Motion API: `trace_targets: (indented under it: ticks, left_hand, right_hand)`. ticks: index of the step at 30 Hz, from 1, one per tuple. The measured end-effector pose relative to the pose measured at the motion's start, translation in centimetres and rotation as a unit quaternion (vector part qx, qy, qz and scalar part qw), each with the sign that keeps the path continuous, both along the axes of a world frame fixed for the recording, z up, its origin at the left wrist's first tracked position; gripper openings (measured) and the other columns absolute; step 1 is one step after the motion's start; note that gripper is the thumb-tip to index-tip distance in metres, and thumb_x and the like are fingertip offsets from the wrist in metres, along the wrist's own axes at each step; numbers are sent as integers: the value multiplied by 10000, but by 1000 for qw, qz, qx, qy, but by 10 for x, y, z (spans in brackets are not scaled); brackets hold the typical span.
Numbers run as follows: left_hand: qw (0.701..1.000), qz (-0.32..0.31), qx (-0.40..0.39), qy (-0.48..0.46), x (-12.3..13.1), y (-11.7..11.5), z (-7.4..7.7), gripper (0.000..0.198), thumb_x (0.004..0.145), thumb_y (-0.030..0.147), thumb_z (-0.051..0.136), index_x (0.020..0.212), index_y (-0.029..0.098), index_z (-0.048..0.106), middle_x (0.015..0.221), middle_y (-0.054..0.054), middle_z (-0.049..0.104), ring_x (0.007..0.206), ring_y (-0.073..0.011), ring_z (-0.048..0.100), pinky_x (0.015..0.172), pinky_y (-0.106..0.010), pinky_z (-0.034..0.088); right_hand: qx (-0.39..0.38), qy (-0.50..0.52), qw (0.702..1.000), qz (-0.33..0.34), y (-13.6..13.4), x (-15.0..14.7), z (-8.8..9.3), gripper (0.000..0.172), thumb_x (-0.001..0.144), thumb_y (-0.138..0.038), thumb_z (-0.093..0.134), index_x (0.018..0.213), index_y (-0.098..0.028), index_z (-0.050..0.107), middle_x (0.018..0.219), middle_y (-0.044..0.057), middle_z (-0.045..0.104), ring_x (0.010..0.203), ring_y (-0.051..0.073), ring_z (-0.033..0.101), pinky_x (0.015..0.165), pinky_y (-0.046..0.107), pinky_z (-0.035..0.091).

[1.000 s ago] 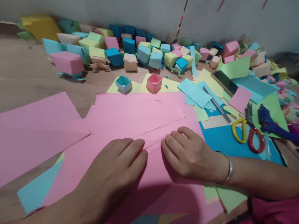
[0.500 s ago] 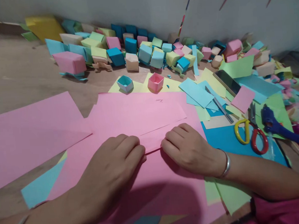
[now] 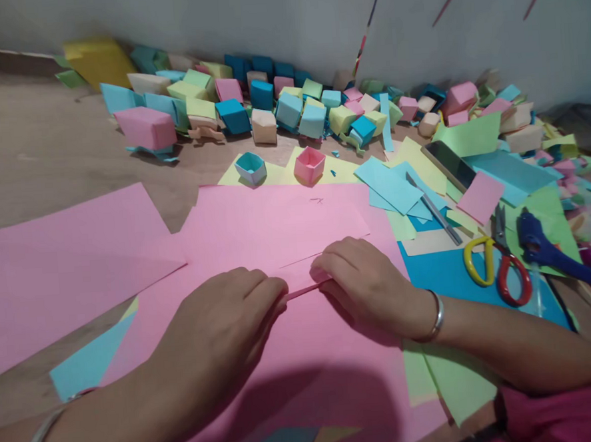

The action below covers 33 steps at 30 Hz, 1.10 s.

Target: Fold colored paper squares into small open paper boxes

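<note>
A folded pink paper strip (image 3: 303, 274) lies across larger pink paper sheets (image 3: 355, 377) in front of me. Its near folded edge runs between my two hands. My left hand (image 3: 225, 312) is closed on the strip's left end, with the fingertips curled out of sight. At the right end, my right hand (image 3: 364, 283) pinches the same edge between thumb and fingers. Just beyond the sheets stand a small blue-and-white paper box (image 3: 251, 168) and a pink paper box (image 3: 309, 165), both open at the top.
Many coloured paper boxes (image 3: 264, 126) line the wall. Another pink sheet (image 3: 73, 274) lies to the left. On the right are scissors (image 3: 500, 255), a grey pen (image 3: 435, 209), a phone (image 3: 449, 163), a blue glue gun (image 3: 552, 248) and loose paper pieces (image 3: 388, 182).
My right hand has shifted slightly up and its thumb now shows beneath the folded edge. My left hand keeps its hold, and the view has tilted a little.
</note>
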<state>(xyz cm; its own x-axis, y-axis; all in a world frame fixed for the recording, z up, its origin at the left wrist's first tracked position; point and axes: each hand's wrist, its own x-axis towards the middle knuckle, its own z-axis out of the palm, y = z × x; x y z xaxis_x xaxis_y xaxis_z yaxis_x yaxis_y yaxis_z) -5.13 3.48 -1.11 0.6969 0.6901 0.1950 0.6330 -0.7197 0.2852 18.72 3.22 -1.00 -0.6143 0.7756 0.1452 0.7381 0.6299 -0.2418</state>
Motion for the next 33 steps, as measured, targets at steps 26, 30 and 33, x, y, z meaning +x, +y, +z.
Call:
trace_targets:
  ticks: [26,30,33]
  left_hand:
    - [993,-27,-89,-79,8,-1,2,273,952,183,473,751,163,656,688,-29,560,616,-156,502,542,-289,352]
    - [992,-60,-84,-65,6,1,3,287,963,213,482,747,171,667,670,-19,567,591,-145,518,520,-272,357]
    - [994,-64,-70,-57,2,2,4,278,963,211,488,746,177,659,681,-19,587,621,-150,537,546,-275,375]
  right_hand:
    - [20,37,997,64,-16,-9,5,231,986,-211,456,811,-175,603,721,8,556,692,149,420,655,322,285]
    - [16,33,997,74,-18,-8,4,243,947,-156,459,727,-180,560,650,-16,517,621,131,375,617,315,264]
    - [-15,31,997,69,-17,-4,5,182,916,-141,478,781,-174,595,648,-23,522,614,124,391,606,303,268]
